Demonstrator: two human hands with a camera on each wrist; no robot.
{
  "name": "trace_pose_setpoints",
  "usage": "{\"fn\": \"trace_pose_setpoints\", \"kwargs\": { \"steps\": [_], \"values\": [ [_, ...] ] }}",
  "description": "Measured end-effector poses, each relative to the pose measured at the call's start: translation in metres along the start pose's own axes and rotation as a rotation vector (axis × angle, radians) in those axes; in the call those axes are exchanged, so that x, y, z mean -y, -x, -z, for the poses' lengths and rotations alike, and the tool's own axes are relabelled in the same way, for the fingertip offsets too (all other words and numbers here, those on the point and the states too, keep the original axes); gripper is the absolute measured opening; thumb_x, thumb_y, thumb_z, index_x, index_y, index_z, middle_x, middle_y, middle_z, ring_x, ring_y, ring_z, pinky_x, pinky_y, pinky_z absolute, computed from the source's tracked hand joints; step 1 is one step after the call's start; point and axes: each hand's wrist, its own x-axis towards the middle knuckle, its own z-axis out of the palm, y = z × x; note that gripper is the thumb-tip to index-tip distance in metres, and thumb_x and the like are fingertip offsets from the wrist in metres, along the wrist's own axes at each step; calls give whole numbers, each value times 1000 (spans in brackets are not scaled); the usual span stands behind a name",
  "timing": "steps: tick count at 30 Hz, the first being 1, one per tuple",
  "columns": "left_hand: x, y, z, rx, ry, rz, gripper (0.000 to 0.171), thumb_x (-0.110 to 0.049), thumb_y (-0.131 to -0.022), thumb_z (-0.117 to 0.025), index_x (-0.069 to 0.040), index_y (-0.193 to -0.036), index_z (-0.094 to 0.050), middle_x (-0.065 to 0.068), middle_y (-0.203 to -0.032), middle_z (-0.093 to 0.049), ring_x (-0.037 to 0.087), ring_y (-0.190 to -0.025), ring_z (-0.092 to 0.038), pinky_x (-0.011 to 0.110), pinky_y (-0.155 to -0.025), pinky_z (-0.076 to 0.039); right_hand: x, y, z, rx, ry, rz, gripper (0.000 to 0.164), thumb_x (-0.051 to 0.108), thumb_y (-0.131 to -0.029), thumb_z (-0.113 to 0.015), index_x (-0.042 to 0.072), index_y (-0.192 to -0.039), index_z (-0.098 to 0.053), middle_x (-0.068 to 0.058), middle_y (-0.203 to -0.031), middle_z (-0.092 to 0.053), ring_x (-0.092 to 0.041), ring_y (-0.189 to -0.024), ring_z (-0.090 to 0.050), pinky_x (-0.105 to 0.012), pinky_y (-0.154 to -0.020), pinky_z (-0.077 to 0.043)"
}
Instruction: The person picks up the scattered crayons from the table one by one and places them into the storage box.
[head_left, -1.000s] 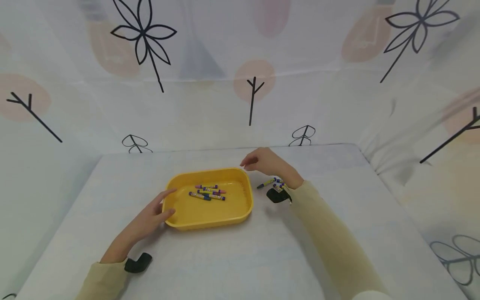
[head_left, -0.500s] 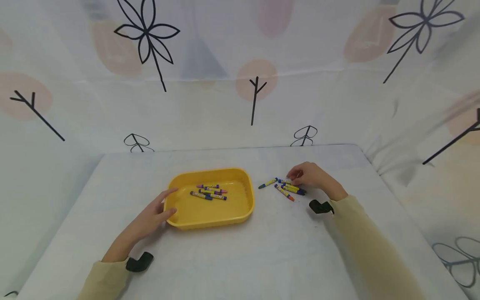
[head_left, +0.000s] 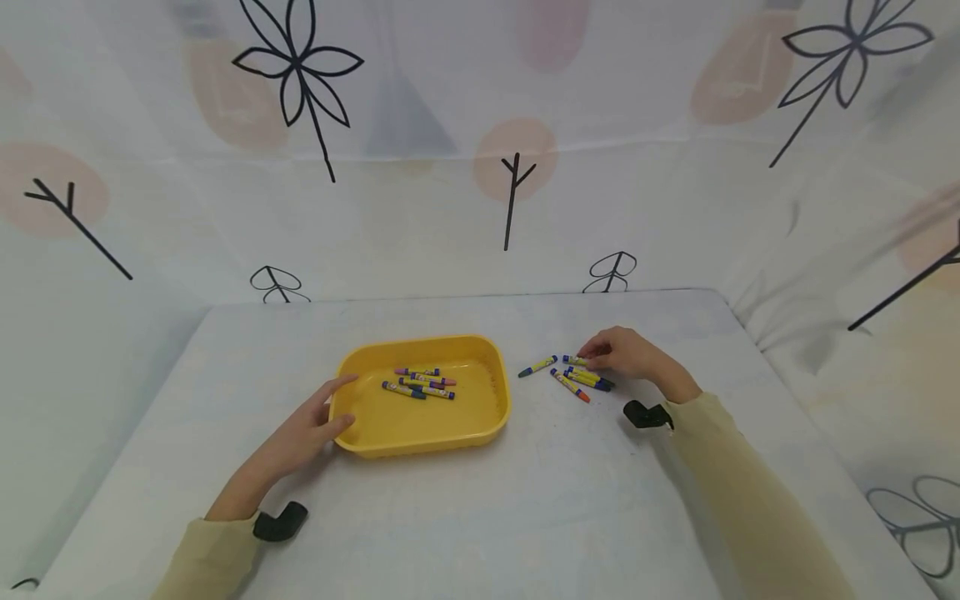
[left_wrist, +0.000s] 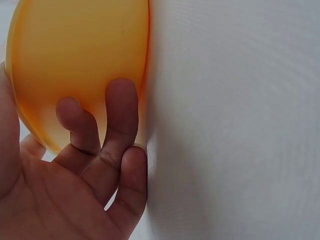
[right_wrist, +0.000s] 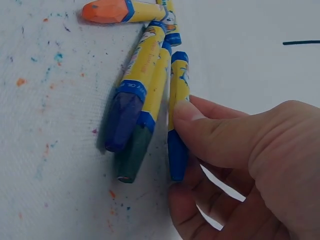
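Note:
A yellow tray point(head_left: 431, 440) stands on the table, with several crayons point(head_left: 418, 392) lying in its middle. My left hand point(head_left: 296, 435) holds the tray's left end; in the left wrist view its bent fingers point(left_wrist: 122, 107) press against the yellow wall. To the right of the tray, my right hand point(head_left: 628, 357) pinches a blue crayon point(right_wrist: 178, 155) between thumb and fingers, low over the table. Close beside it lie a dark blue crayon point(right_wrist: 125, 112) and a dark green crayon point(right_wrist: 135, 150). An orange crayon point(head_left: 572, 387) points toward the front.
Another dark-tipped crayon point(head_left: 537, 367) lies between the tray and the loose pile. Small coloured crumbs point(right_wrist: 59, 56) speckle the white tablecloth point(head_left: 480, 533). A patterned cloth point(head_left: 420, 217) hangs behind the table's far edge.
My right hand has moved from beside the tray's far right corner rightward to the loose crayons and now pinches a blue one. My left hand has stayed on the tray.

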Motion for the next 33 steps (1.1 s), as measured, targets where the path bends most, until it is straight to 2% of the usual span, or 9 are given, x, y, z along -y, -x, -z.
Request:
{"fn": "trace_pose_setpoints", "kwargs": {
  "steps": [3, 13, 21, 27, 33],
  "values": [
    [1, -1, 0, 6, -11, 5, 63, -24, -101, -60, -20, -155, -27, 8, -83, -52, 22, -71, -49, 30, -59, -39, 3, 2, 4, -15, 32, 18, 23, 7, -96, -64, 1, -117, -71, -11, -110, -65, -27, -98, -56, -47, -87, -45],
    [2, -2, 0, 10, -51, 55, 64, -29, -101, -59, -23, -156, -27, 11, -91, -56, 23, -74, -52, 33, -62, -41, 29, 1, 10, -108, -7, 111, 23, 6, -99, -59, 0, -119, -67, -13, -114, -66, -29, -100, -58, -44, -85, -47],
    [2, -2, 3, 23, -21, 40, 66, -34, -101, -60, -25, -157, -26, 16, -115, -59, 24, -87, -56, 37, -71, -42, 73, -13, 0, -146, -59, 200, 19, 6, -98, -61, 5, -115, -69, -7, -112, -67, -24, -101, -58, -44, -90, -48],
    [3, -2, 3, 25, -15, 35, 67, -35, -100, -60, -23, -157, -26, 22, -131, -56, 24, -97, -59, 39, -82, -45, 108, -26, -9, -167, -91, 283, 18, 7, -98, -63, 7, -115, -68, -3, -109, -67, -20, -100, -59, -40, -87, -49],
    [2, -2, 3, 35, -6, 37, 68, -34, -101, -60, -22, -157, -25, 19, -125, -58, 24, -93, -57, 39, -79, -43, 147, -39, -22, -150, -99, 384, 25, 5, -98, -62, 4, -123, -67, -5, -109, -66, -19, -97, -60, -34, -82, -52]
  ]
}}
